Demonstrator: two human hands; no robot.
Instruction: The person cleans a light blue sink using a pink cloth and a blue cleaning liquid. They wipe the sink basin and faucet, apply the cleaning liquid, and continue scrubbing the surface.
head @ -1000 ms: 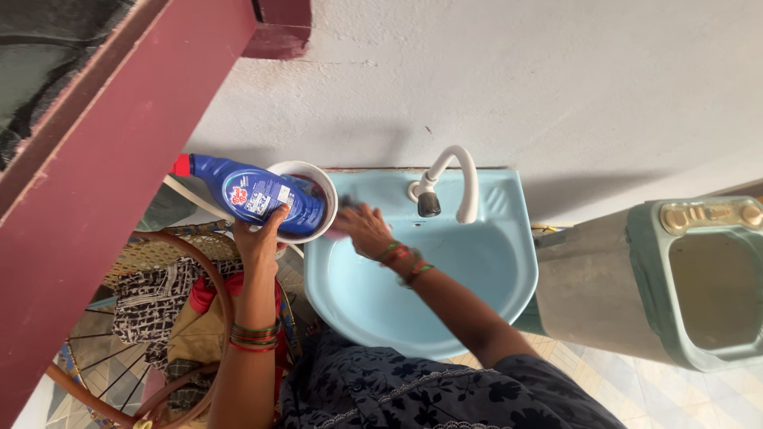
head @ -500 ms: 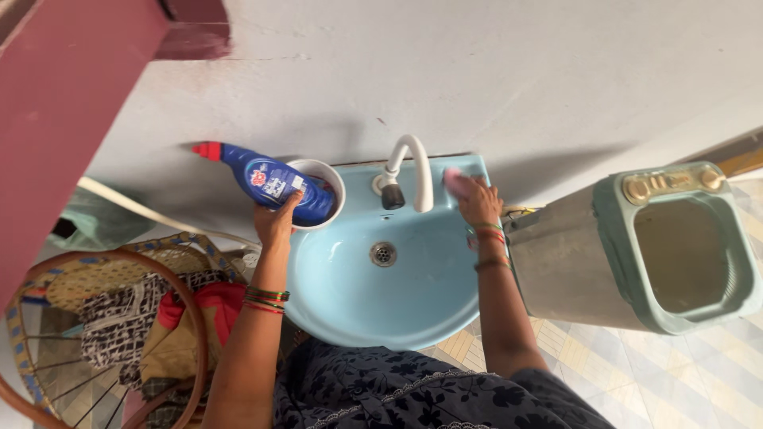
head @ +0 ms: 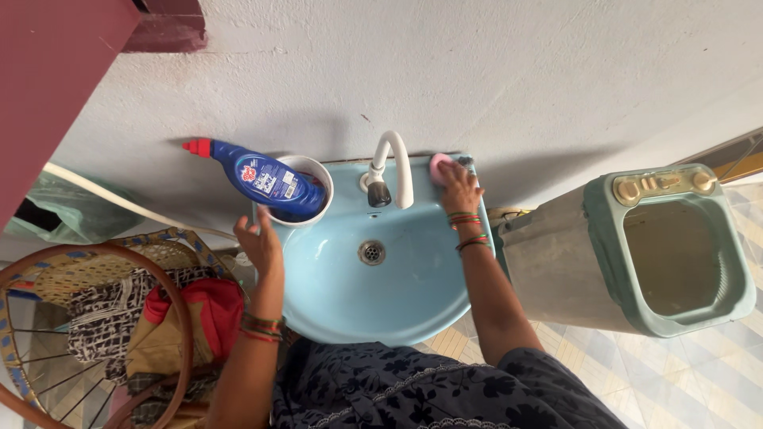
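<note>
A blue cleaner bottle (head: 262, 179) with a red cap lies tilted in a white bowl (head: 311, 168) on the left back corner of a light blue wash basin (head: 413, 318). My left hand (head: 259, 238) hovers just below the bowl, fingers apart, holding nothing. My right hand (head: 458, 189) rests at the basin's right back corner, fingers on a pink soap (head: 439, 165). A white tap (head: 391, 167) stands between both hands. The drain (head: 371, 252) shows in the dry bowl of the basin.
A pale green washing machine tub (head: 671, 246) stands right of the basin. At left, a cane basket (head: 103, 318) holds clothes, including a red cloth (head: 203, 310). A white wall lies behind; a dark red beam (head: 71, 71) crosses the top left.
My left hand has let go of the bottle, which now lies in the bowl. My right hand moved from mid-basin to the right back corner, onto the pink soap.
</note>
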